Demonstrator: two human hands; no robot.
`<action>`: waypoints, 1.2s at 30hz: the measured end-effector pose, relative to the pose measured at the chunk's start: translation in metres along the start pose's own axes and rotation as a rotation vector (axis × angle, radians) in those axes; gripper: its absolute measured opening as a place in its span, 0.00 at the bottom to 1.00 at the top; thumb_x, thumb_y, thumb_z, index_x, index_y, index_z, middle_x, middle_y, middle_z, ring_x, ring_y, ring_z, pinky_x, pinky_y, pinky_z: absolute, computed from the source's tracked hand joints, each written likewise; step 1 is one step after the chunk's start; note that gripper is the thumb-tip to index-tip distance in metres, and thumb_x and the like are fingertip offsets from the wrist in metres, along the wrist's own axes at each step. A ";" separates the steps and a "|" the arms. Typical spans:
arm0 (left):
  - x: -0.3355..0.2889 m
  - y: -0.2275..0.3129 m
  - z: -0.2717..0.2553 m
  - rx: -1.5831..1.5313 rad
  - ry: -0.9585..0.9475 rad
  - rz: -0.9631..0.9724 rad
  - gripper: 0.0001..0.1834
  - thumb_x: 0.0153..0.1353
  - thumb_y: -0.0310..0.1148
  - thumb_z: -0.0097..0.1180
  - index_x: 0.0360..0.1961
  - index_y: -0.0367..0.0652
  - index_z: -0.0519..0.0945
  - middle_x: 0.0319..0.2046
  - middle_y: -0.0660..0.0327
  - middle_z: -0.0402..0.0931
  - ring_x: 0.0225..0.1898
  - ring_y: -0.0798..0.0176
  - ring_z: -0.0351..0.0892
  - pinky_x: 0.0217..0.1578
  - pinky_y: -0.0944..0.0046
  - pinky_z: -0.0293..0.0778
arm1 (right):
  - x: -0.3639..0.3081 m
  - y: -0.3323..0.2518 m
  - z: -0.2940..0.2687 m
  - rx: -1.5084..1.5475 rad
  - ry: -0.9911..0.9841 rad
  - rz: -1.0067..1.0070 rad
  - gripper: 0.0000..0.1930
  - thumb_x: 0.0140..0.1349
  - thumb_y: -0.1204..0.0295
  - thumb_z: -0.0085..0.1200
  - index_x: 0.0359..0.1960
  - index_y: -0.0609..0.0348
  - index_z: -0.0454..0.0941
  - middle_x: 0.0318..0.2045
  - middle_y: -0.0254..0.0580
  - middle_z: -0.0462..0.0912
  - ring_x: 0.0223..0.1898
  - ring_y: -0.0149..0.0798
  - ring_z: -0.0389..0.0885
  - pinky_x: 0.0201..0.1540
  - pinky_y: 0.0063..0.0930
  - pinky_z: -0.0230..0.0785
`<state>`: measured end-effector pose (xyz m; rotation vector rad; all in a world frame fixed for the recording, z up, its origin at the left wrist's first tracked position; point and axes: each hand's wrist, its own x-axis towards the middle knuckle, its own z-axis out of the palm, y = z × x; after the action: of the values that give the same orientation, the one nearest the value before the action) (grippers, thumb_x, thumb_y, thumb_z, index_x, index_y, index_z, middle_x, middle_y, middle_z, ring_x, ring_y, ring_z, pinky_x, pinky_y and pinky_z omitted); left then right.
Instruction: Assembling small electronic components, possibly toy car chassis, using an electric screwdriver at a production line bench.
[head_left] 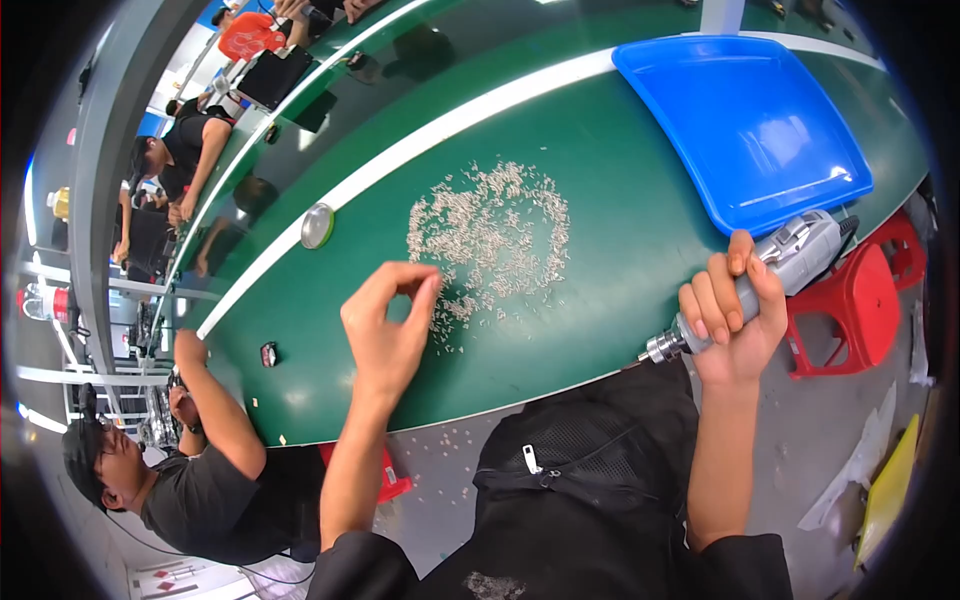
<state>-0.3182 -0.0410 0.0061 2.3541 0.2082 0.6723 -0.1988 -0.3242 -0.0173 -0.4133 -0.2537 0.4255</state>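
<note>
Wrapped in my right hand [735, 315] is a grey electric screwdriver [797, 252], its silver chuck [662, 347] pointing left at the table's near edge. Small silver pieces that look like screws [490, 240] lie in a loose, scattered heap on the green tabletop [610, 230]. At the heap's near left side, my left hand [388, 335] is closed in a pinch, thumb and forefinger tips together. Whatever may be between those tips is too small to make out.
A blue plastic tray [760, 130] sits at the far right. Left of the heap stand a small round tin [317, 226] and a small dark object [269, 354]. Red stools [850, 310] are below the right edge. A co-worker [190, 480] leans in at the left.
</note>
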 end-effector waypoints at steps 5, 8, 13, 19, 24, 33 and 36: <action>-0.048 0.055 0.019 -0.390 -0.001 -0.153 0.02 0.58 0.14 0.54 0.31 0.28 0.76 0.27 0.54 0.77 0.28 0.67 0.76 0.30 0.71 0.74 | 0.002 0.003 -0.004 0.013 -0.013 -0.051 0.09 0.67 0.66 0.40 0.32 0.57 0.67 0.11 0.28 0.60 0.11 0.25 0.58 0.20 0.24 0.59; -0.063 0.070 0.030 -0.550 -0.049 -0.089 0.01 0.60 0.17 0.53 0.31 0.29 0.75 0.27 0.51 0.77 0.26 0.65 0.76 0.26 0.69 0.74 | -0.006 0.008 0.010 0.054 -0.010 -0.082 0.08 0.68 0.68 0.40 0.33 0.58 0.67 0.11 0.28 0.59 0.11 0.24 0.57 0.20 0.22 0.57; -0.079 0.085 0.044 -0.820 -0.143 -0.106 0.03 0.61 0.19 0.51 0.31 0.29 0.76 0.25 0.52 0.79 0.27 0.64 0.77 0.27 0.69 0.72 | -0.025 0.008 0.052 0.134 -0.080 -0.131 0.09 0.67 0.67 0.41 0.33 0.60 0.67 0.11 0.29 0.62 0.11 0.28 0.59 0.20 0.23 0.58; -0.085 0.092 0.054 -1.101 -0.173 -0.176 0.07 0.66 0.23 0.47 0.34 0.29 0.74 0.27 0.49 0.78 0.27 0.64 0.76 0.27 0.69 0.72 | -0.036 0.009 0.065 0.151 -0.086 -0.184 0.09 0.66 0.66 0.42 0.33 0.60 0.67 0.11 0.31 0.64 0.11 0.28 0.62 0.19 0.24 0.60; -0.086 0.095 0.055 -1.126 -0.177 -0.201 0.08 0.67 0.24 0.47 0.34 0.29 0.73 0.27 0.49 0.77 0.27 0.64 0.76 0.28 0.69 0.72 | -0.040 0.010 0.068 0.176 -0.026 -0.196 0.09 0.65 0.67 0.42 0.33 0.59 0.66 0.11 0.30 0.63 0.09 0.28 0.61 0.19 0.24 0.62; -0.084 0.095 0.057 -1.169 -0.217 -0.224 0.08 0.66 0.24 0.48 0.34 0.28 0.75 0.28 0.50 0.78 0.27 0.65 0.76 0.27 0.70 0.72 | -0.041 0.007 0.067 0.088 -0.080 -0.210 0.08 0.66 0.66 0.42 0.33 0.58 0.65 0.11 0.31 0.63 0.10 0.28 0.61 0.20 0.24 0.60; -0.081 0.099 0.054 -1.106 -0.205 -0.264 0.07 0.65 0.23 0.49 0.32 0.28 0.76 0.26 0.52 0.78 0.25 0.67 0.75 0.26 0.70 0.71 | -0.042 0.003 0.066 -0.005 -0.143 -0.188 0.09 0.67 0.66 0.42 0.34 0.57 0.64 0.12 0.31 0.64 0.11 0.28 0.62 0.21 0.25 0.61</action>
<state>-0.3625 -0.1727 0.0020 1.2807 0.0258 0.2760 -0.2579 -0.3188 0.0337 -0.3608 -0.4293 0.2700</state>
